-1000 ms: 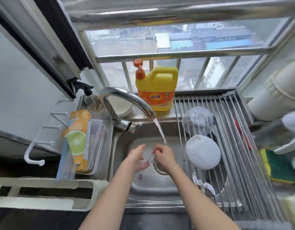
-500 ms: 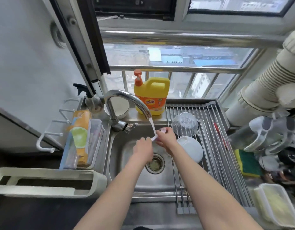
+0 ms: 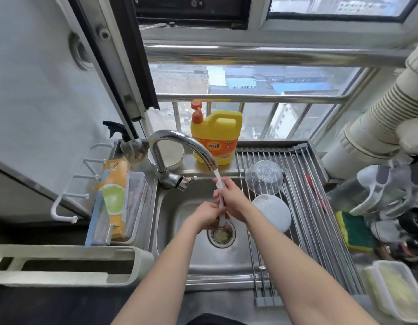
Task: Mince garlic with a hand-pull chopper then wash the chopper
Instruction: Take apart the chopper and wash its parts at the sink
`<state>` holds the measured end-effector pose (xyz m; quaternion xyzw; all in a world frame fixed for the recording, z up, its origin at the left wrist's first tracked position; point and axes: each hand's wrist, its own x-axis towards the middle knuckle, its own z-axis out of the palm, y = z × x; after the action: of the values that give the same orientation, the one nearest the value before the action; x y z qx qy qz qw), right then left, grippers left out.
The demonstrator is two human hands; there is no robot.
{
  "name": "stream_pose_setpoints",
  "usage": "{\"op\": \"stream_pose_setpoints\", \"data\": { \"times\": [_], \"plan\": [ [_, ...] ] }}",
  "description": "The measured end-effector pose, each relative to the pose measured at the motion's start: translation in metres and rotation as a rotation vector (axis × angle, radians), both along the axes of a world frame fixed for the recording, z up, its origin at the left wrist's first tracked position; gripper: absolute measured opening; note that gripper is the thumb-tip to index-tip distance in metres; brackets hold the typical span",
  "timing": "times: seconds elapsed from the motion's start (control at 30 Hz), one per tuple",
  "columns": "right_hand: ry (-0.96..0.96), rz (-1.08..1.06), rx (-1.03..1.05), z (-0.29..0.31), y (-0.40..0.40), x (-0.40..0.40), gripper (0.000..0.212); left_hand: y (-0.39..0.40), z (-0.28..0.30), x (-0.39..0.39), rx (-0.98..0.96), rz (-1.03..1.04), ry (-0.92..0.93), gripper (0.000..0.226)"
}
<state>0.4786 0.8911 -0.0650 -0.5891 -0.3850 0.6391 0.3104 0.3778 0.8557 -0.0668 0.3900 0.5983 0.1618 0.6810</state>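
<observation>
Over the steel sink (image 3: 180,252) both my hands hold a slim white chopper part (image 3: 221,208), upright under the water running from the tap (image 3: 180,141). My right hand (image 3: 234,202) grips its upper half, its top end in the stream. My left hand (image 3: 207,215) holds the lower end. The clear chopper bowl (image 3: 264,177) lies upside down on the roll-up drying rack (image 3: 304,207), and the white chopper lid (image 3: 272,212) sits just in front of it. Pale garlic bits lie in the drain strainer (image 3: 221,235).
A yellow dish soap bottle (image 3: 215,137) stands behind the sink. A storage tray with an orange box (image 3: 114,198) is on the left, a pale holder (image 3: 62,266) in front of it. A green-yellow sponge (image 3: 354,231) and a lidded container (image 3: 400,294) are on the right.
My hands rose from near the drain to just under the spout, and the white part now stands upright in the stream. The camera tilted up, showing more window.
</observation>
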Motion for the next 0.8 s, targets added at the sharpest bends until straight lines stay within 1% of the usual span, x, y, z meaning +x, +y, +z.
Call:
{"op": "stream_pose_setpoints", "data": {
  "times": [0.1,0.2,0.27,0.33,0.37,0.4,0.47,0.5,0.53,0.57,0.63,0.67,0.7,0.73,0.77,0.8],
  "plan": [
    [0.027,0.013,0.014,-0.004,-0.005,-0.004,0.022,-0.002,-0.002,-0.008,-0.047,-0.026,-0.074,0.022],
    [-0.073,-0.082,-0.003,-0.005,-0.007,-0.013,0.023,-0.005,-0.004,-0.007,-0.066,-0.041,-0.100,0.018],
    [-0.103,-0.070,0.002,-0.003,-0.008,-0.013,0.022,-0.006,-0.006,-0.008,-0.073,-0.033,-0.110,0.017],
    [-0.097,-0.004,0.021,0.000,-0.007,-0.009,0.020,-0.005,-0.010,-0.013,-0.053,-0.016,-0.052,0.013],
    [-0.133,0.040,0.057,0.001,-0.006,-0.005,0.019,-0.004,-0.012,-0.016,-0.024,0.008,0.012,0.011],
    [-0.216,0.087,0.117,0.000,-0.003,0.000,0.019,-0.002,-0.016,-0.019,0.016,0.049,0.100,0.009],
    [-0.495,0.184,0.280,0.000,0.002,0.011,0.019,0.003,-0.022,-0.026,0.128,0.129,0.272,0.005],
    [-0.609,0.203,0.354,0.003,0.002,0.015,0.018,0.005,-0.025,-0.028,0.169,0.157,0.286,0.011],
    [-0.673,0.175,0.421,0.003,0.002,0.017,0.016,0.008,-0.023,-0.027,0.182,0.178,0.240,0.017],
    [-0.689,0.100,0.469,0.004,0.001,0.017,0.016,0.011,-0.018,-0.023,0.171,0.199,0.155,0.024],
    [-0.619,-0.104,0.486,0.006,-0.001,0.016,0.017,0.018,-0.011,-0.015,0.098,0.238,-0.011,0.038],
    [-0.597,-0.120,0.467,0.006,-0.001,0.014,0.017,0.020,-0.009,-0.011,0.059,0.256,-0.067,0.042],
    [-0.602,-0.037,0.448,0.006,-0.001,0.012,0.019,0.022,-0.008,-0.009,0.036,0.272,-0.115,0.044],
    [-0.598,0.085,0.421,0.005,-0.001,0.009,0.022,0.022,-0.006,-0.007,0.032,0.275,-0.133,0.041],
    [-0.558,0.164,0.388,0.006,-0.001,0.005,0.025,0.021,-0.003,-0.006,0.043,0.277,-0.138,0.036],
    [-0.486,0.181,0.345,0.009,-0.002,0.002,0.027,0.020,0.001,-0.006,0.073,0.270,-0.101,0.032]
  ]
}}
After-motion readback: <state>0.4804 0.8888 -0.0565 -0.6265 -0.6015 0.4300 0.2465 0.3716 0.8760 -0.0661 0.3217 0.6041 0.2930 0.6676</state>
